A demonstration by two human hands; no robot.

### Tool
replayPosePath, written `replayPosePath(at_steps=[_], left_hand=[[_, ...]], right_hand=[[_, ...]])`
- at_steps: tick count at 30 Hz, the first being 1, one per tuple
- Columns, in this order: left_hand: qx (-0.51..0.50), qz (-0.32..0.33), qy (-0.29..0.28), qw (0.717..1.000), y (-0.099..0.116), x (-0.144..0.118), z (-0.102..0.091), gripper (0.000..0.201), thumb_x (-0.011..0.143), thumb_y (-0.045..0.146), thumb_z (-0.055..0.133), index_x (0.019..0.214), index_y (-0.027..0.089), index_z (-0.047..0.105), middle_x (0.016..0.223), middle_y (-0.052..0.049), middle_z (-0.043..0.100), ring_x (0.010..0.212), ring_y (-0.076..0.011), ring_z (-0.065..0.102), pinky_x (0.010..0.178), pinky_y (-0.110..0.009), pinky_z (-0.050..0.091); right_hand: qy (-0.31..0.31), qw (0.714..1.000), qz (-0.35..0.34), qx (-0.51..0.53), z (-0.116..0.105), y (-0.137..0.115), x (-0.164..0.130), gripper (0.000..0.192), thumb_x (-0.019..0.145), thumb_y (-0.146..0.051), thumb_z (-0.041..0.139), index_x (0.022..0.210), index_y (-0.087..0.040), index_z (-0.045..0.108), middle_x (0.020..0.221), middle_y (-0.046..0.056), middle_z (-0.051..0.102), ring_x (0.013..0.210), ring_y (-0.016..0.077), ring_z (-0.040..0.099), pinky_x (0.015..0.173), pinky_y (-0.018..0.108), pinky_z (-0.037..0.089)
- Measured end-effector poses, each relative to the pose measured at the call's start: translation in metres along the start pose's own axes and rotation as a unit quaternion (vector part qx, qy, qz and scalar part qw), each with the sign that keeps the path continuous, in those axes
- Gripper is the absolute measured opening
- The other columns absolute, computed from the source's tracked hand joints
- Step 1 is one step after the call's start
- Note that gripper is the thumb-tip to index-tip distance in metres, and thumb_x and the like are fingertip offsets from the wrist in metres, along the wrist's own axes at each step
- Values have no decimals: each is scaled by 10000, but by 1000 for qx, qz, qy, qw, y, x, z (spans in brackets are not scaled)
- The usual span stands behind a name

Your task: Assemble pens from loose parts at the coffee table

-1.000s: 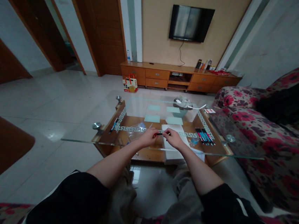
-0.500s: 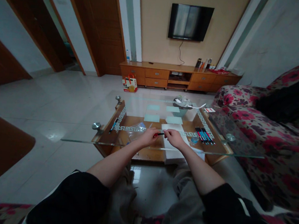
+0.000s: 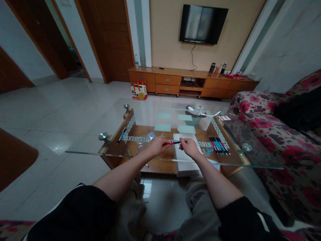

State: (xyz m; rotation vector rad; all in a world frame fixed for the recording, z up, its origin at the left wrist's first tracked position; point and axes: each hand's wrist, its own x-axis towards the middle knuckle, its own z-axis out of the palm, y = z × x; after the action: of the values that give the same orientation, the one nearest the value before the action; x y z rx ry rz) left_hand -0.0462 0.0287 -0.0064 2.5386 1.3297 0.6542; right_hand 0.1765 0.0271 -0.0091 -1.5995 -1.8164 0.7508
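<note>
Over the near edge of a glass coffee table [image 3: 95, 144], both my hands meet on one red and black pen [image 3: 174, 142]. My left hand [image 3: 158, 147] grips its left end. My right hand [image 3: 188, 147] pinches the right end, where the cap or tip lies hidden under the fingers. Beneath the hands lies a white sheet of paper [image 3: 188, 138]. A row of several pens [image 3: 219, 146] lies on the glass to the right. A single blue pen [image 3: 121, 135] rests at the left.
A clear plastic bag [image 3: 146, 138] lies left of my hands. A small basket with white items [image 3: 195, 114] stands at the table's far end. A floral sofa [image 3: 285, 147] runs along the right. Beyond are a wooden TV cabinet [image 3: 192, 82] and a shopping bag [image 3: 139, 90].
The pen's red section now shows longer between my hands, and my right hand has shifted slightly to the right. The view has barely moved.
</note>
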Motion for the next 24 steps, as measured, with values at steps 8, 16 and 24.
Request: replayPosePath(at_steps=[8, 16, 24], left_hand=[[-50, -7, 2, 999, 6, 3, 3, 152, 851, 277, 637, 916, 182, 736, 836, -45, 665, 759, -168, 580, 705, -259, 434], [-128, 30, -53, 990, 2, 0, 16, 320, 803, 133, 579, 1101, 182, 682, 896, -35, 672, 727, -145, 598, 683, -240, 465], [-163, 45, -33, 985, 9, 3, 16, 215, 875, 218, 587, 1059, 170, 687, 912, -51, 689, 789, -157, 616, 742, -255, 481]], right_hand=[[75, 995, 48, 39, -3, 1, 3, 513, 908, -505, 439, 615, -165, 687, 585, 41, 672, 557, 157, 603, 596, 248, 410], [202, 972, 57, 105, -5, 16, 10, 512, 903, -571, 437, 710, -162, 676, 702, 70, 700, 592, 175, 602, 568, 254, 430], [78, 952, 68, 289, 12, 2, 7, 345, 806, -410, 654, 1059, -182, 604, 814, 24, 684, 610, 133, 636, 479, 191, 448]])
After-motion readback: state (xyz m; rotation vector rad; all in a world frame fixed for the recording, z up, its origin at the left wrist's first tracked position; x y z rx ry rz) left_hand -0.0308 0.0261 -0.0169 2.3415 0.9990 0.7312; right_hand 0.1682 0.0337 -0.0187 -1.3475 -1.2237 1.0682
